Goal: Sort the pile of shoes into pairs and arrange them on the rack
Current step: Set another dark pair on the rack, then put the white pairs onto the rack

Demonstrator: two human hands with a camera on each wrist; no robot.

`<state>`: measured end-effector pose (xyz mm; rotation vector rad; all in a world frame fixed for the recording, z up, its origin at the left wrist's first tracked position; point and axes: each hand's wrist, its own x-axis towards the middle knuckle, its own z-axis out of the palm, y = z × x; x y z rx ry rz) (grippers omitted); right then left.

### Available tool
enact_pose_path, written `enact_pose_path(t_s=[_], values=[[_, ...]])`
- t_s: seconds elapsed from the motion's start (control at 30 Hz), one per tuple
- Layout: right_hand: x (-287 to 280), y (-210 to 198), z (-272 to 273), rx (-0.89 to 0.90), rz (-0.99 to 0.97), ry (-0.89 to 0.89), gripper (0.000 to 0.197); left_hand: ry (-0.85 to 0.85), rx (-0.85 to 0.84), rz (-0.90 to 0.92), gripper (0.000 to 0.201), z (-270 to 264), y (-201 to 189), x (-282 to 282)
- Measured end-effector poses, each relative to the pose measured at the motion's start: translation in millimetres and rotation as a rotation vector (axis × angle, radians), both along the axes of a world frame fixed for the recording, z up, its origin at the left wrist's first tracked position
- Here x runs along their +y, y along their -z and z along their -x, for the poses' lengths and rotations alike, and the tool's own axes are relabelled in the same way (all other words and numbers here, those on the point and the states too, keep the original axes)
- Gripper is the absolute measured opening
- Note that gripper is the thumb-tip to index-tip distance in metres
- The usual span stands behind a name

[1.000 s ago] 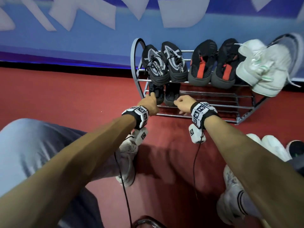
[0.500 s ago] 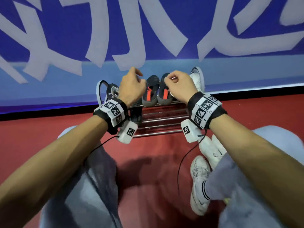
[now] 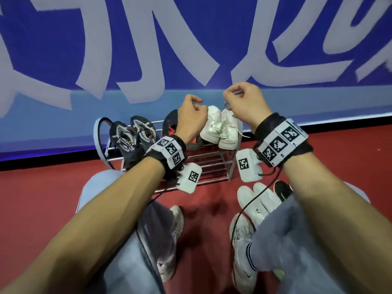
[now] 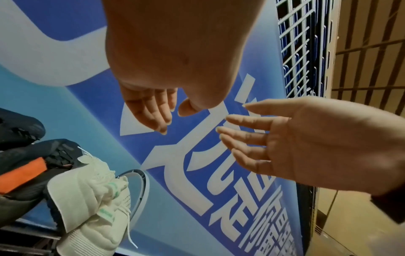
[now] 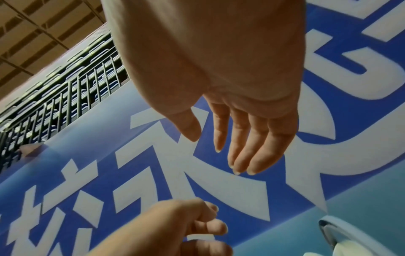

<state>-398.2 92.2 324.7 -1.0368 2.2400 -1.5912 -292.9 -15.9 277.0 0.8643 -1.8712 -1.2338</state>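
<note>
A metal shoe rack [image 3: 212,164] stands against the blue wall banner. Its top shelf carries a black patterned pair [image 3: 129,141], a black-and-orange pair [image 3: 169,126] [image 4: 22,171] partly hidden by my left hand, and a white pair [image 3: 220,128] [image 4: 87,199]. My left hand [image 3: 192,115] [image 4: 168,119] hovers above the top shelf, fingers loosely curled and holding nothing. To its right, my right hand [image 3: 244,102] [image 5: 219,147] is raised a little higher. The wrist views show its fingers relaxed and empty. On the floor right of the rack lie a white pair [image 3: 259,200] and a dark shoe with green trim [image 3: 283,189].
I crouch on a red floor [image 3: 42,198] with my knees and my own white sneakers [image 3: 241,240] just in front of the rack. Cables hang from both wrist units. The wall banner [image 3: 191,49] rises right behind the rack.
Both hands have lifted from the black pair on the lower shelf to above the top shelf, empty. The head view has pulled back and tilted up.
</note>
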Motion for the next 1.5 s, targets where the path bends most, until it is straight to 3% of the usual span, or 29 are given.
enact_pose_path(t_s=[0.2,0.43,0.53,0.67,0.77,0.83,0.9,1.0,1.23,1.27,1.3,1.37,1.4,1.43,1.5], values=[[50.2,-12.1,7.7,-0.008,-0.04,0.127,0.013,0.105,-0.058,-0.001,0.02,23.0,10.6,15.8],[101.5,19.6,32.8,0.016,-0.243,0.178,0.021,0.184,-0.209,0.002,0.014,55.0,40.7,63.5],[133.8,73.5,50.8,-0.001,-0.318,0.239,0.017,0.252,-0.287,0.065,0.015,76.0,66.6,95.1],[169.6,159.3,74.6,-0.086,-0.622,0.267,0.011,0.396,-0.457,0.239,0.022,95.0,108.9,129.2],[194.5,212.8,92.7,-0.179,-0.781,0.254,0.018,0.506,-0.651,0.42,0.036,106.3,146.3,135.3],[216.2,248.9,101.3,-0.141,-0.898,0.244,0.026,0.545,-0.745,0.474,0.041,112.8,174.5,136.9],[233.1,283.3,105.7,-0.117,-0.995,0.171,0.037,0.553,-0.808,0.448,0.041,117.9,205.9,140.7],[235.7,338.0,119.5,-0.227,-1.12,0.136,0.031,0.574,-0.88,0.355,0.036,122.2,255.5,143.6],[231.4,454.6,136.8,-0.367,-1.074,0.216,0.051,0.545,-0.978,0.073,0.048,106.2,373.6,151.4],[238.6,494.5,150.2,-0.369,-1.056,0.257,0.054,0.549,-0.978,0.047,0.045,102.9,387.3,154.8],[248.1,540.0,165.6,-0.411,-1.05,0.252,0.064,0.557,-0.983,0.018,0.043,100.9,399.2,158.0],[250.1,576.4,173.3,-0.431,-1.036,0.266,0.085,0.561,-0.991,-0.043,0.041,99.4,421.3,165.2],[249.8,588.8,177.5,-0.419,-1.04,0.286,0.088,0.565,-0.985,-0.076,0.04,99.4,430.2,168.4],[242.2,576.4,172.1,-0.407,-1.061,0.284,0.087,0.57,-0.983,-0.108,0.041,99.4,435.2,171.3],[220.3,511.9,151.5,-0.383,-1.095,0.318,0.1,0.567,-0.982,-0.175,0.046,99.0,444.4,175.0]])
